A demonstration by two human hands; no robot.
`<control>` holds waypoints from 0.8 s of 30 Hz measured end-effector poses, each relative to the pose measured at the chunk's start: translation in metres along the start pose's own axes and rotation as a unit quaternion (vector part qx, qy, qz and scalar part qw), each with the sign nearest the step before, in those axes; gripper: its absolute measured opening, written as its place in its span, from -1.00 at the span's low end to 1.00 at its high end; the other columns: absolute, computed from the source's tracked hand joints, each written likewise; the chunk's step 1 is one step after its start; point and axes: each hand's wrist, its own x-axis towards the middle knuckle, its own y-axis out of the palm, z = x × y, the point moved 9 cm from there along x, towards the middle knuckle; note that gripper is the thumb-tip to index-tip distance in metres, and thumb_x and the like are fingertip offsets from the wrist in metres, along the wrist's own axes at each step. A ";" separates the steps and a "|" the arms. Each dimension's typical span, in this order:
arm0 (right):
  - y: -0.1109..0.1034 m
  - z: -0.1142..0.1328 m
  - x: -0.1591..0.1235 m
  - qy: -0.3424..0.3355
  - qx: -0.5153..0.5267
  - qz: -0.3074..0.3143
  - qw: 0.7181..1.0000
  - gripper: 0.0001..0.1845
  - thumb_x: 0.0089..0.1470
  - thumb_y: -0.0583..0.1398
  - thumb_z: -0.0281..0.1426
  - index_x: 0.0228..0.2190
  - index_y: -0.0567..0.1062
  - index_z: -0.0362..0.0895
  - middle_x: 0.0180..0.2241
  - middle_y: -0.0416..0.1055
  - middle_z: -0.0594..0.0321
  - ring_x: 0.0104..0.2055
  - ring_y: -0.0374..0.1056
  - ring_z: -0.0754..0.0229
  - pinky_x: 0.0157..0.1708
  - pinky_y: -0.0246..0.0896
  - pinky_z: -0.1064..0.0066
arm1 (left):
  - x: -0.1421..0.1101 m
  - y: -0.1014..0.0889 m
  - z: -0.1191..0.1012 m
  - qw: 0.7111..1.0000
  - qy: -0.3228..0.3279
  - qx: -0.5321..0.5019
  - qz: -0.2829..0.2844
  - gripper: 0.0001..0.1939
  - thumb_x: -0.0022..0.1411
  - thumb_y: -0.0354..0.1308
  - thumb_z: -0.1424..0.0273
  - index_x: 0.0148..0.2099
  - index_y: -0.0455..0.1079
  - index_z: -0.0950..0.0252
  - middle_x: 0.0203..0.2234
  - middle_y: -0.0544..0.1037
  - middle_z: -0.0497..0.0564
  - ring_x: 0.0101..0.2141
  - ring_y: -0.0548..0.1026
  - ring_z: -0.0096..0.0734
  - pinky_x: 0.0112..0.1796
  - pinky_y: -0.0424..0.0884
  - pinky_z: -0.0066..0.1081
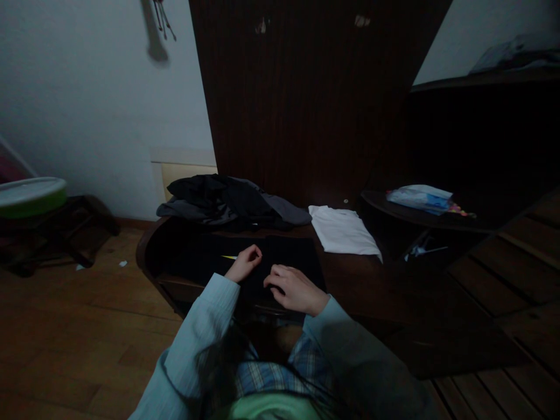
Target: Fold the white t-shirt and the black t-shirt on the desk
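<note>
A flat black cloth (289, 254) lies spread on a dark wooden table (350, 274) in front of me. My left hand (245, 263) rests on it with fingers curled, and a thin yellow object (229, 257) pokes out to its left. My right hand (294, 288) presses on the cloth beside it, fingers bent and pinched together. Whether either hand grips the cloth itself is too dark to tell. Both arms wear pale blue sleeves.
A heap of black and grey clothes (227, 203) sits at the table's back. A folded white cloth (343, 230) lies to the right. A shelf with a plastic bag (420, 198) stands further right. A stool with a green-rimmed basin (30, 195) is at left.
</note>
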 end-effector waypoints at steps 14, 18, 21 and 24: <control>0.014 0.006 0.009 -0.009 -0.075 0.093 0.993 -0.77 -0.09 0.09 -0.57 -0.32 0.40 -0.13 -0.35 0.27 0.19 -0.28 0.20 0.20 -0.29 0.10 0.38 | 0.001 0.000 0.005 1.000 -0.013 0.008 0.000 -0.97 -0.04 0.02 0.47 -0.46 0.20 0.30 -0.59 0.24 -0.15 -0.54 0.19 -0.56 -0.50 0.14 -0.54; 0.008 0.006 0.013 -0.015 -0.079 0.078 0.994 -0.86 -0.03 0.07 -0.55 -0.40 0.39 -0.14 -0.38 0.29 0.20 -0.30 0.22 0.21 -0.31 0.10 0.40 | 0.001 -0.001 0.003 1.000 -0.012 0.006 0.001 -0.97 -0.05 0.02 0.47 -0.46 0.20 0.30 -0.59 0.25 -0.15 -0.54 0.20 -0.56 -0.48 0.16 -0.53; -0.001 0.005 0.018 -0.008 -0.064 0.029 0.997 -0.87 0.02 0.05 -0.54 -0.38 0.38 -0.14 -0.36 0.30 0.18 -0.28 0.23 0.21 -0.29 0.12 0.40 | 0.002 -0.001 0.003 1.000 -0.010 -0.001 0.000 -0.97 -0.05 0.03 0.48 -0.47 0.21 0.30 -0.58 0.27 -0.14 -0.53 0.23 -0.56 -0.47 0.18 -0.53; -0.001 0.001 0.020 0.012 -0.037 0.003 0.999 -0.85 0.03 0.04 -0.53 -0.33 0.38 -0.15 -0.33 0.34 0.16 -0.26 0.26 0.20 -0.26 0.13 0.38 | 0.002 -0.001 0.005 1.000 -0.009 -0.007 -0.001 -0.97 -0.06 0.03 0.48 -0.47 0.21 0.30 -0.59 0.27 -0.15 -0.53 0.24 -0.56 -0.48 0.18 -0.53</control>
